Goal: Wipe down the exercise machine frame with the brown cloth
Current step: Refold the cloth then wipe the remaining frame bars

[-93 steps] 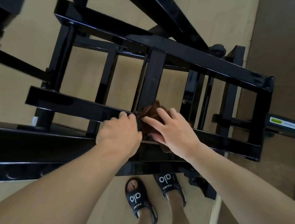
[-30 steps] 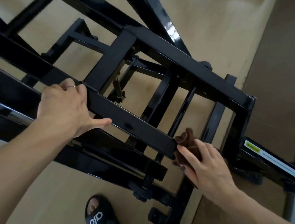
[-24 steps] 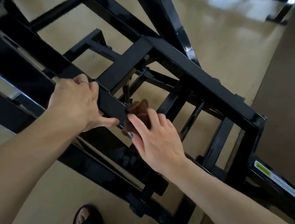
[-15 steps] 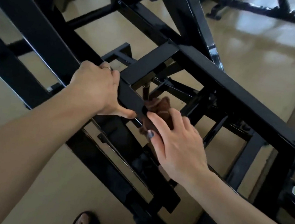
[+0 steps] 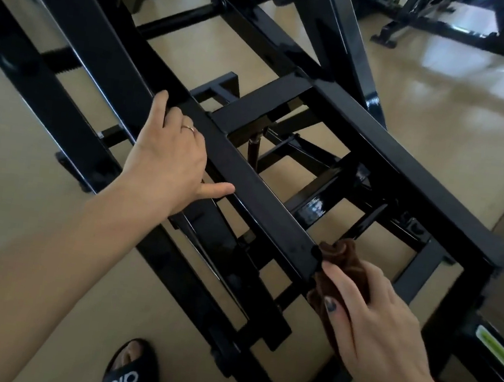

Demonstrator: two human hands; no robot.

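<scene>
The black steel frame of the exercise machine (image 5: 254, 188) fills the view, its square bars crossing diagonally. My left hand (image 5: 169, 158) grips the near crossbar, fingers curled over its top and thumb stretched along its side. The brown cloth (image 5: 346, 266) is bunched against the lower right end of that same bar. My right hand (image 5: 368, 319) holds the cloth there, fingers wrapped over it and pressing it to the bar's end.
The tan floor (image 5: 443, 125) shows through the frame. Another black machine (image 5: 486, 32) stands at the back right. A bar with a green and white label (image 5: 492, 344) lies at the far right. My sandalled foot (image 5: 127, 372) is below the frame.
My right hand slid the cloth down along the crossbar from beside my left hand to the bar's lower right end. The left hand kept its grip on the bar.
</scene>
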